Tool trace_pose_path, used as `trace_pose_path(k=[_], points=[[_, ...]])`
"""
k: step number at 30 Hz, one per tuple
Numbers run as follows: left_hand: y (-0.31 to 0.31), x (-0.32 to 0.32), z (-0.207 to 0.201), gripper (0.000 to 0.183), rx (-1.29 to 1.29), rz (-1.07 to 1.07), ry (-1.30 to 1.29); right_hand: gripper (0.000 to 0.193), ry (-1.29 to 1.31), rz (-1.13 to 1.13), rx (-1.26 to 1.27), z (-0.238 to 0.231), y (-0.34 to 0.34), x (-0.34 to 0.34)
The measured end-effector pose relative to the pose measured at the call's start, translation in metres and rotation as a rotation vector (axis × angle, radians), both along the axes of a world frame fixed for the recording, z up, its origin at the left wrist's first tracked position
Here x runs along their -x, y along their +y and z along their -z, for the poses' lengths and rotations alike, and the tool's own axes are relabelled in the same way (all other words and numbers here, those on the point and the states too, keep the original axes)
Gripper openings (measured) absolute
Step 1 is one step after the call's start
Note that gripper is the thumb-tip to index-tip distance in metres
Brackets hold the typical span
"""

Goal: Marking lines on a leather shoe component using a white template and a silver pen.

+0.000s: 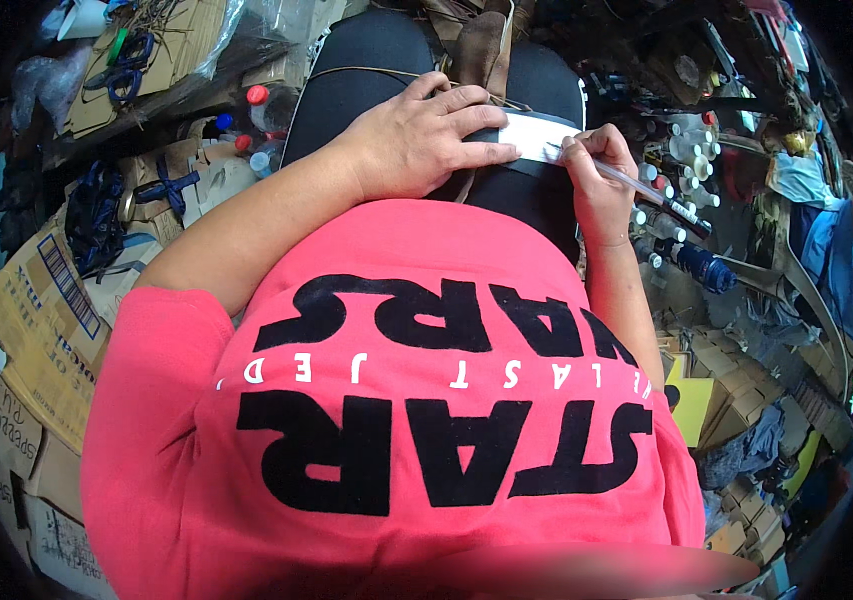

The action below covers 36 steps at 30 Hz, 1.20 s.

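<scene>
A white strip of paper or card (532, 134) with a dark border lies across my lap, on my black-clad thighs (367, 105). My left hand (432, 138) rests beside it with fingers stretched out, their tips touching its left end. Pinched in my right hand (602, 185) is a clear-barrelled pen (635, 183), its tip at the right part of the strip. A thin brown cord or twig (372, 70) crosses my lap beyond my left hand. Between my knees stands a brown object (481, 50) whose kind I cannot make out.
Plastic bottles with red and blue caps (258, 96) stand at my left, near flattened cardboard (42, 330). Many small bottles (687, 160) crowd the right side, close to my right hand. Blue cloth (827, 250) and more cardboard (737, 395) lie farther right.
</scene>
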<state>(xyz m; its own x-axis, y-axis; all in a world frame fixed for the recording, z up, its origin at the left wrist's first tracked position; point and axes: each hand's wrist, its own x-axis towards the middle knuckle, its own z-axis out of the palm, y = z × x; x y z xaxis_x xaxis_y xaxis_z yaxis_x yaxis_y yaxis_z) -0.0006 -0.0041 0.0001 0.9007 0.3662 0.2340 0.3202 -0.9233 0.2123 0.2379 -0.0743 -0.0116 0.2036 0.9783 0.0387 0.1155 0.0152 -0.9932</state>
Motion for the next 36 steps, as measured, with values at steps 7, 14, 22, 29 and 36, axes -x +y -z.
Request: trace_pose_path(k=[7, 14, 22, 29, 36], points=[[-0.0006, 0.0000, -0.0020, 0.067, 0.001, -0.005, -0.012, 0.020, 0.044, -0.006, 0.001, -0.0002, 0.0002, 0.0013], [-0.0012, -0.0002, -0.0020, 0.066, 0.017, -0.009, -0.005, 0.019, -0.086, -0.008, 0.013, -0.0011, -0.0005, 0.0016], [-0.0008, -0.0001, -0.0016, 0.068, 0.011, -0.005, 0.000, 0.019, -0.096, -0.005, -0.007, 0.0012, -0.0006, 0.0008], [0.0008, 0.0000, -0.0020, 0.067, 0.028, 0.001, 0.003, 0.019, -0.062, 0.004, -0.005, 0.0008, -0.0005, 0.0013], [-0.0049, -0.0020, -0.0006, 0.051, -0.105, 0.021, 0.094, 0.020, 0.067, 0.082, 0.006, -0.0032, -0.0055, -0.0019]])
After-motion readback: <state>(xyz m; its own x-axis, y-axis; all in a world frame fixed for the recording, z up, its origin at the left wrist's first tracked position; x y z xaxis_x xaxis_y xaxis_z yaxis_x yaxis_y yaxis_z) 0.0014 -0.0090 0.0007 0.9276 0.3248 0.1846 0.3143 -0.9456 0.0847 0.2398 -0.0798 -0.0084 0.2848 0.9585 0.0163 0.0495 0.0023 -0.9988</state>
